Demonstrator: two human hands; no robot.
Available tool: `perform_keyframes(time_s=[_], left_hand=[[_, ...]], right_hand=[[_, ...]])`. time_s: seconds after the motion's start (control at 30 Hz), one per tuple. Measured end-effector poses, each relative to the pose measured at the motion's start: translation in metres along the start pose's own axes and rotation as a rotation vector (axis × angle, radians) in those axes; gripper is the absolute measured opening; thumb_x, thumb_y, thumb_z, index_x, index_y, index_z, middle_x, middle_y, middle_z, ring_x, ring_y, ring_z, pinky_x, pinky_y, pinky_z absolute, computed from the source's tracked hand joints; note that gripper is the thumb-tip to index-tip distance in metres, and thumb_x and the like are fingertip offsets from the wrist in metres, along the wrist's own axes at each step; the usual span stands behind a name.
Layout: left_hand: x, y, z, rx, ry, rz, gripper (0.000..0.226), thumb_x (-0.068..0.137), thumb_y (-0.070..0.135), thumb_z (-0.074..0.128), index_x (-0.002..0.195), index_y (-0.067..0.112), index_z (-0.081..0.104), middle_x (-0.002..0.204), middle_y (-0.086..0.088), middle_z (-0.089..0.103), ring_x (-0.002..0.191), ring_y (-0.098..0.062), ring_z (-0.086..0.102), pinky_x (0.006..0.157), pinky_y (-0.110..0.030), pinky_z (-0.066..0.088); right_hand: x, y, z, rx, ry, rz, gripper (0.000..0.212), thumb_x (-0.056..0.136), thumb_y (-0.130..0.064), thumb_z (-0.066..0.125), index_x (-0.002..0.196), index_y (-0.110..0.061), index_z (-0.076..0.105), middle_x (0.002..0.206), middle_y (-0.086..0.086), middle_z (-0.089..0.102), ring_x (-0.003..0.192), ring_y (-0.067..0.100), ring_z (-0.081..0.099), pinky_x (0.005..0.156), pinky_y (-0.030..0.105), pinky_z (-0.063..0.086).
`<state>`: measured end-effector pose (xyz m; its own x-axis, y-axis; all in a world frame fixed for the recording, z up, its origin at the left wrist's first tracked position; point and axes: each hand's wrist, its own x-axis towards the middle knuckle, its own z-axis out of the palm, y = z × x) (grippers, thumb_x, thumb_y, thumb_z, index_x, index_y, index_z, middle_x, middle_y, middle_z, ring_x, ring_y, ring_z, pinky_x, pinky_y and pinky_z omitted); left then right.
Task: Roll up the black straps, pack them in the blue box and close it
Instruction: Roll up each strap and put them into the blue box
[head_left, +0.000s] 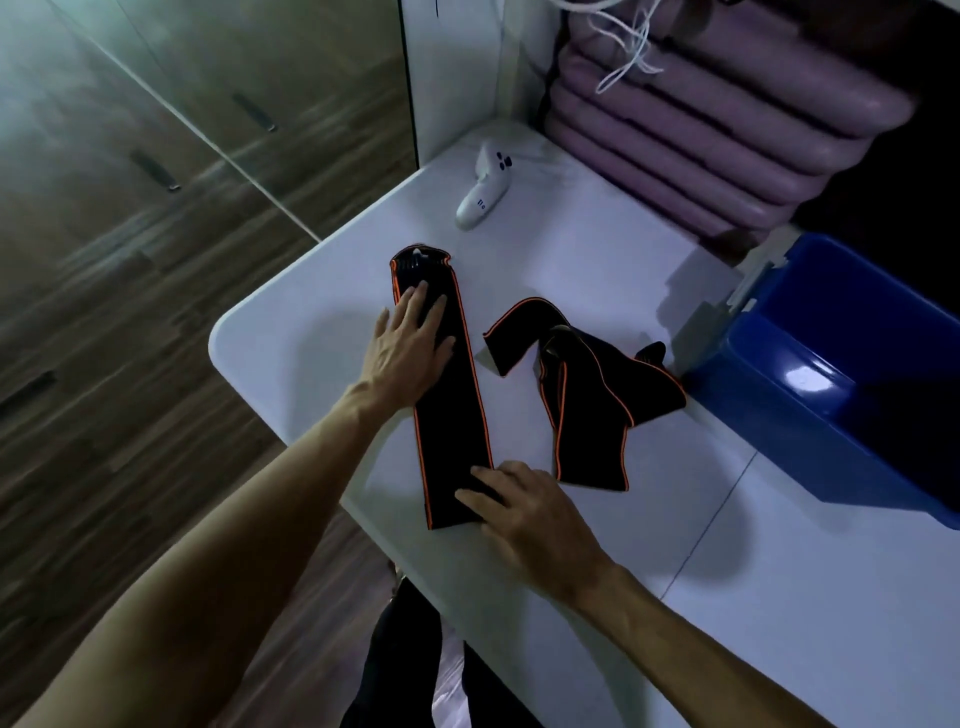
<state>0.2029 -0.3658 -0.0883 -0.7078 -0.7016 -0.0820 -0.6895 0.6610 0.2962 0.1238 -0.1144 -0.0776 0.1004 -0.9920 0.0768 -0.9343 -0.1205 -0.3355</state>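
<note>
A black strap with orange edging (451, 415) lies flat and straight on the white table (291, 332). My left hand (410, 343) rests flat on its far part, fingers spread. My right hand (524, 512) presses its near end with fingers apart. A second black strap (582, 395) lies crumpled and twisted to the right of the first. The blue box (810, 395) stands open at the right, touching that second strap's far corner.
A white hand controller (483, 187) lies at the table's far side. Stacked purple cushions (701, 135) with white cord sit behind the box. The table's left edge drops to a wood floor (130, 312).
</note>
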Motion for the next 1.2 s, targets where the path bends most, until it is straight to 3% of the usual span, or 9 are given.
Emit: perform_keyframes(time_s=[0.1, 0.33, 0.47, 0.6, 0.7, 0.8, 1.0, 1.1, 1.2], left_hand=[[0.01, 0.007, -0.007, 0.017, 0.125, 0.001, 0.056, 0.093, 0.029, 0.05, 0.143, 0.009, 0.038, 0.154, -0.018, 0.027, 0.142, -0.036, 0.024, 0.113, -0.046, 0.024], [0.02, -0.001, -0.005, 0.01, -0.092, -0.045, 0.061, 0.101, 0.04, 0.033, 0.153, 0.015, 0.013, 0.161, -0.013, 0.001, 0.149, -0.027, 0.001, 0.118, -0.051, 0.009], [0.0, -0.001, -0.019, -0.056, 0.052, 0.047, 0.053, 0.096, 0.026, 0.048, 0.144, 0.007, 0.037, 0.157, -0.021, 0.02, 0.146, -0.035, 0.017, 0.117, -0.049, 0.02], [-0.076, 0.013, -0.028, -0.135, 0.202, 0.142, 0.041, 0.098, 0.026, 0.047, 0.134, 0.007, 0.051, 0.146, -0.019, 0.039, 0.133, -0.036, 0.039, 0.109, -0.045, 0.037], [-0.149, 0.025, -0.019, -0.162, 0.135, 0.248, 0.037, 0.096, 0.027, 0.05, 0.127, 0.008, 0.058, 0.133, -0.015, 0.051, 0.12, -0.03, 0.05, 0.095, -0.045, 0.048], [-0.199, 0.03, -0.004, -0.136, 0.02, 0.33, 0.042, 0.095, 0.036, 0.055, 0.128, 0.011, 0.058, 0.13, -0.011, 0.056, 0.119, -0.025, 0.054, 0.094, -0.039, 0.05], [-0.202, 0.034, 0.007, -0.14, 0.054, 0.248, 0.042, 0.096, 0.035, 0.045, 0.122, 0.005, 0.06, 0.12, -0.009, 0.062, 0.111, -0.023, 0.059, 0.089, -0.034, 0.054], [-0.196, 0.042, -0.002, -0.271, 0.049, 0.157, 0.053, 0.1, 0.044, 0.029, 0.118, 0.006, 0.062, 0.114, -0.006, 0.063, 0.105, -0.02, 0.058, 0.089, -0.026, 0.048], [-0.187, 0.041, -0.005, -0.392, 0.023, 0.076, 0.05, 0.099, 0.045, 0.033, 0.119, 0.008, 0.061, 0.111, -0.005, 0.064, 0.101, -0.021, 0.06, 0.087, -0.031, 0.049]], right_hand=[[-0.001, 0.0, 0.001, 0.012, -0.006, -0.014, 0.052, 0.074, -0.005, 0.076, 0.123, -0.018, 0.063, 0.126, 0.009, 0.062, 0.106, 0.028, 0.058, 0.077, 0.038, 0.053], [-0.004, -0.002, 0.003, 0.043, -0.028, -0.015, 0.049, 0.081, -0.003, 0.068, 0.127, -0.016, 0.059, 0.13, 0.01, 0.058, 0.11, 0.028, 0.055, 0.081, 0.037, 0.052], [-0.005, 0.0, 0.001, 0.047, -0.052, -0.042, 0.046, 0.083, -0.005, 0.063, 0.127, -0.015, 0.058, 0.13, 0.011, 0.057, 0.107, 0.028, 0.055, 0.08, 0.038, 0.051], [-0.005, 0.004, -0.004, 0.051, -0.083, -0.067, 0.048, 0.084, -0.012, 0.061, 0.13, -0.017, 0.052, 0.133, 0.008, 0.052, 0.11, 0.028, 0.051, 0.078, 0.04, 0.049], [-0.003, 0.009, -0.003, 0.064, -0.048, -0.086, 0.047, 0.085, -0.009, 0.061, 0.131, -0.012, 0.054, 0.13, 0.009, 0.057, 0.11, 0.028, 0.054, 0.078, 0.04, 0.05], [-0.003, 0.014, -0.001, 0.096, -0.018, -0.096, 0.038, 0.089, -0.011, 0.06, 0.126, -0.005, 0.058, 0.123, 0.011, 0.063, 0.108, 0.028, 0.057, 0.078, 0.044, 0.053], [0.008, 0.016, -0.007, 0.171, -0.022, -0.098, 0.038, 0.095, -0.026, 0.048, 0.118, -0.003, 0.066, 0.114, 0.011, 0.069, 0.105, 0.028, 0.059, 0.086, 0.042, 0.053], [0.011, 0.015, -0.012, 0.264, -0.032, -0.032, 0.034, 0.096, -0.026, 0.054, 0.118, -0.003, 0.065, 0.114, 0.01, 0.068, 0.107, 0.026, 0.056, 0.092, 0.038, 0.049], [0.018, 0.017, -0.015, 0.331, -0.064, 0.045, 0.029, 0.099, -0.024, 0.054, 0.118, -0.005, 0.063, 0.116, 0.009, 0.066, 0.108, 0.023, 0.053, 0.093, 0.034, 0.046]])
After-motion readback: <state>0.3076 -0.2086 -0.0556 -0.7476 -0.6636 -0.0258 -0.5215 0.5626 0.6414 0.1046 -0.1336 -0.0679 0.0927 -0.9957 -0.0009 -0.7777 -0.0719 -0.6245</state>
